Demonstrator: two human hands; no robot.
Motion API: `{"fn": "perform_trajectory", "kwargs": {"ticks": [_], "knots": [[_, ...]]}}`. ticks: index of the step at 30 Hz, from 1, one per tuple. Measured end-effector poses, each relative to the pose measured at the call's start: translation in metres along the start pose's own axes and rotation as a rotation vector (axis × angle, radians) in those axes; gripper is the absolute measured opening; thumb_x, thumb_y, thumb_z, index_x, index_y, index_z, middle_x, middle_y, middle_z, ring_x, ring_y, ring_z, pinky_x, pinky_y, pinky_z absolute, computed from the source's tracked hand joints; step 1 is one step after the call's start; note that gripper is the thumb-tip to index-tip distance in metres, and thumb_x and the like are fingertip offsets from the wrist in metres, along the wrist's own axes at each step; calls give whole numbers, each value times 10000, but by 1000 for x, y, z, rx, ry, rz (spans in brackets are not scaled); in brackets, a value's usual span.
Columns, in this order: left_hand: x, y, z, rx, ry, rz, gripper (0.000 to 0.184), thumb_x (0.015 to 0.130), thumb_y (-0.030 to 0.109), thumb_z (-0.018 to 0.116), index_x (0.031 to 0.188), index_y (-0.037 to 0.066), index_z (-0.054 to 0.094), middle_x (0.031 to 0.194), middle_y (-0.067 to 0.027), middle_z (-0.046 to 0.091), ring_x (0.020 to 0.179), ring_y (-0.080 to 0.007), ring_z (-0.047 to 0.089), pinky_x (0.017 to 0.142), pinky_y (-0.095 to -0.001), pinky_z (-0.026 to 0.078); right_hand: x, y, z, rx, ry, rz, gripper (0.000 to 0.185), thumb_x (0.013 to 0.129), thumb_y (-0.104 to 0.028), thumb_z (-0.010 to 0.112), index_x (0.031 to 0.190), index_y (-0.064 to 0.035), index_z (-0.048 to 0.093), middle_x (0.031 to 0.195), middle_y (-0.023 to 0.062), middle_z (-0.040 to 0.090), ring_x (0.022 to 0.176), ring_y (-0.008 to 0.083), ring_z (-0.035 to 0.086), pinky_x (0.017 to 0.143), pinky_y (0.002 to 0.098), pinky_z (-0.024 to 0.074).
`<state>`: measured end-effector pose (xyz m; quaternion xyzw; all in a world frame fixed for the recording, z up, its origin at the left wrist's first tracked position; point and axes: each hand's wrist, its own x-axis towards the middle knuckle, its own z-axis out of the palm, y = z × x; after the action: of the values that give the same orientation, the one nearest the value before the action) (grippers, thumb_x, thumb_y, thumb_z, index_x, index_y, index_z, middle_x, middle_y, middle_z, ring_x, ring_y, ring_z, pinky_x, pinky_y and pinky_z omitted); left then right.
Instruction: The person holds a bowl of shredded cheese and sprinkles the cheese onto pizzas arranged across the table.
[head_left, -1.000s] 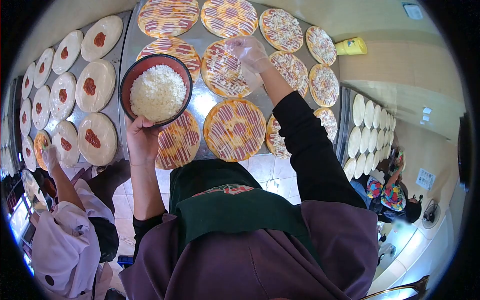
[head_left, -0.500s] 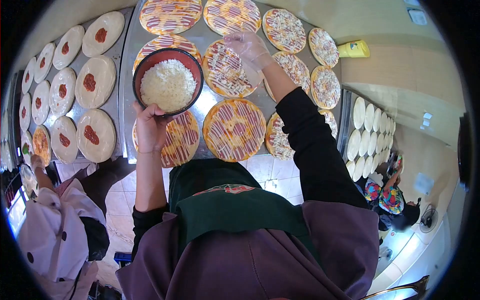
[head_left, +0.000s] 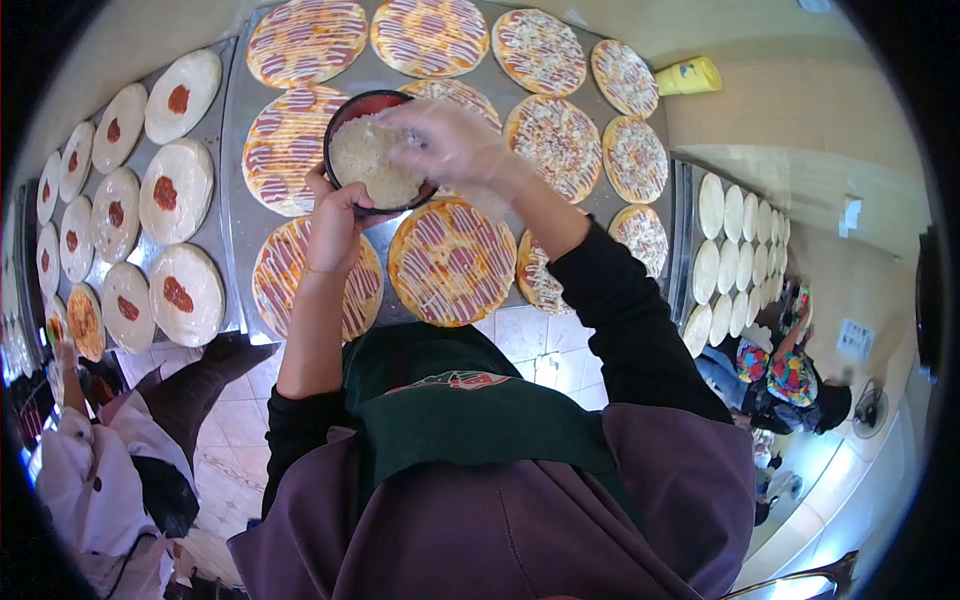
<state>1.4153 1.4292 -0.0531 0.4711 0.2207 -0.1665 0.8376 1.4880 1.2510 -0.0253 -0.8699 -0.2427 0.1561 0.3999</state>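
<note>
My left hand (head_left: 342, 222) grips the near rim of a bowl (head_left: 366, 104), dark outside and red inside, holding it tilted over the pizzas. White grated cheese (head_left: 362, 158) fills it. Over the bowl's right side is my right hand (head_left: 450, 142), in a clear plastic glove; motion smears its fingers, so I cannot see what they hold. Below the bowl lies a pizza (head_left: 452, 262) with pink slices and white sauce stripes. Another pizza (head_left: 455, 95), partly hidden behind my right hand, has cheese strewn on it.
Several pizzas with cheese (head_left: 553, 148) lie on the metal table (head_left: 228, 190)'s right side. Dough rounds with red sauce (head_left: 177, 190) cover the left table; plain dough rounds (head_left: 711, 207) sit at right. A yellow container (head_left: 690, 76) lies near the far edge. People work at both sides.
My right hand has come left from above a pizza to the bowl. My left hand has shifted the bowl right and tilted it. The view has moved slightly.
</note>
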Motion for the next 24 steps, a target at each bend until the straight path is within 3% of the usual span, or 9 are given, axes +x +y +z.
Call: {"fn": "perform_trajectory", "kwargs": {"ticks": [2,5,10,13,15,16,18,20,24], "knots": [[-3,-4,7,37,-26,-17,505,691,-33,446,1145,99,270,1126,-138,458,912,-281,585,675,-428,593,-8,-1,27,-379,184,-249,304,771,-104,641,1068,-39,627,1024,137,624,943,292,606,859,350,477],[-7,-8,10,53,-1,-23,518,690,-34,444,1165,92,281,1130,-133,458,917,-281,578,673,-427,594,-27,-11,45,-280,157,-90,302,740,-103,648,1036,-47,634,1065,156,598,974,330,577,835,396,479],[-4,-17,10,47,13,-18,516,692,-36,445,1169,88,289,1135,-139,456,928,-286,571,665,-441,594,-30,8,46,-262,174,-97,234,717,-79,652,946,-34,662,943,157,638,877,350,607,767,373,504],[3,-22,15,2,40,6,489,690,-39,450,1137,81,294,1139,-147,452,937,-296,567,673,-451,593,-31,17,34,-111,285,-31,204,755,-56,645,955,-24,668,886,119,669,784,280,645,720,329,520],[8,-23,18,-51,49,-5,643,681,-73,465,1251,92,217,1067,-120,468,835,-225,575,618,-342,566,-32,27,26,350,277,179,213,807,-51,632,1016,-17,657,893,81,676,762,172,647,694,279,521],[10,-24,19,-54,49,-5,643,681,-73,465,1251,92,217,1067,-120,468,835,-225,575,618,-342,566,-34,32,17,589,214,255,242,837,-58,634,1068,13,632,896,55,660,787,111,622,711,246,519],[12,-26,19,-72,53,44,471,687,-47,447,1107,82,278,1139,-157,437,974,-332,560,718,-494,581,-36,37,3,737,251,283,245,819,-67,649,1045,27,639,871,68,668,762,110,630,695,242,521],[12,-25,17,-84,73,48,481,687,-46,445,1118,85,275,1145,-161,433,979,-341,558,730,-510,573,-38,47,-9,997,308,312,265,807,-52,660,1033,80,619,888,112,666,756,141,643,695,259,538],[10,-22,4,-101,144,55,534,695,-42,431,1180,98,257,1170,-168,420,999,-366,549,759,-549,552,-42,85,-29,1058,399,371,263,793,-16,657,1031,85,611,914,125,656,761,162,643,711,253,535]]}}
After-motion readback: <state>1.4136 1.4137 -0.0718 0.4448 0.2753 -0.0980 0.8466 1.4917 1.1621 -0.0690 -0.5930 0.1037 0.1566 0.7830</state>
